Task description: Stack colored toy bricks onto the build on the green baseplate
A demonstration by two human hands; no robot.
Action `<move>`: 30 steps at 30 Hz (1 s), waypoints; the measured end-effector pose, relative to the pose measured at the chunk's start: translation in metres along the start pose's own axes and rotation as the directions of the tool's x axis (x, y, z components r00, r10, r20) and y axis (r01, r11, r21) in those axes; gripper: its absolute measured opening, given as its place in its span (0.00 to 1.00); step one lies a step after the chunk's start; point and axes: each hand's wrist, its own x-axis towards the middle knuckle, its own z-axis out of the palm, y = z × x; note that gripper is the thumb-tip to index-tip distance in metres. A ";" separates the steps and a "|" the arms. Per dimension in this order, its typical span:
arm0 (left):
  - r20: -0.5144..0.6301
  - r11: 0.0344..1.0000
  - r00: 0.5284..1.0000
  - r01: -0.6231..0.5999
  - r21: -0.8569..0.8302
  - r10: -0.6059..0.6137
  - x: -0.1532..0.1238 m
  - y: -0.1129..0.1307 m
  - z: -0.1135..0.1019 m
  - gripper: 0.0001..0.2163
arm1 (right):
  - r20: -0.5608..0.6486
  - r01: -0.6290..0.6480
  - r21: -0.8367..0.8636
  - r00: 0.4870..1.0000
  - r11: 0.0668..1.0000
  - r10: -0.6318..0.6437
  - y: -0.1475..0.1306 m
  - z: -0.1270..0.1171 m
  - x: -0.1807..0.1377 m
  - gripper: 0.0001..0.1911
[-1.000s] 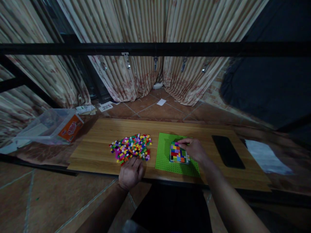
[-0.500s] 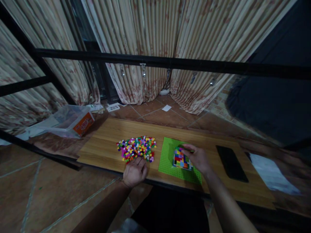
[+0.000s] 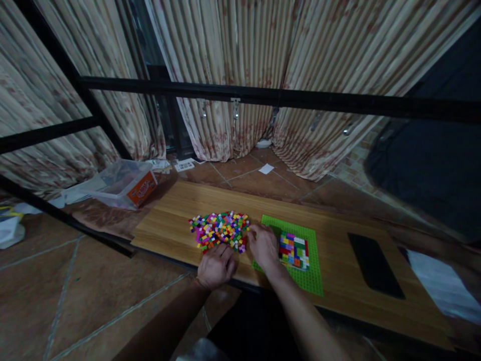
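A loose pile of small colourful toy bricks [image 3: 220, 228] lies left of the middle of the wooden table. At its front edge rests my left hand [image 3: 216, 266], its fingers curled in and their tips hidden; whether it holds a brick I cannot tell. My right hand [image 3: 265, 246] is at the pile's right side, fingers drawn together, with anything between the tips too small to make out. Its wrist crosses over the left part of a green studded baseplate [image 3: 315, 271]. On that baseplate sits a block of multicoloured bricks [image 3: 295, 250], partly behind my right hand.
A black phone-like slab [image 3: 376, 265] lies on the table [image 3: 338, 306] at the right, with white paper [image 3: 443, 286] beyond. Left of the table stands a clear plastic box [image 3: 122, 183] with an orange label. A black metal bar [image 3: 263, 95] crosses in front of the curtains.
My right hand has moved left from the brick block on the baseplate to the pile's right edge. My left hand stays at the pile's front. The whole view has shifted slightly.
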 end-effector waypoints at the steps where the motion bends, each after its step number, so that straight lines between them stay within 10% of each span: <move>1: 0.007 1.000 1.000 -0.001 -0.001 0.001 0.000 0.000 0.000 0.05 | 0.002 -0.021 -0.014 1.000 1.000 0.021 -0.001 0.005 0.004 0.11; 9: -0.020 1.000 1.000 -0.014 0.004 0.014 -0.001 -0.002 0.002 0.05 | 0.014 -0.037 -0.028 0.999 0.999 0.037 0.000 0.020 0.016 0.14; 17: -0.026 1.000 1.000 -0.014 -0.013 0.014 0.002 -0.002 0.000 0.06 | -0.144 0.034 0.233 0.990 0.972 0.000 0.005 -0.021 -0.022 0.16; 24: -0.046 0.999 0.999 -0.017 -0.030 0.015 0.002 -0.002 0.000 0.06 | -0.235 -0.058 0.527 0.949 0.848 0.211 0.065 -0.053 -0.055 0.14; 30: -0.069 1.000 0.997 -0.020 -0.020 0.019 0.003 -0.002 -0.001 0.07 | -0.277 -0.149 0.433 0.916 0.889 0.289 0.105 -0.063 -0.046 0.15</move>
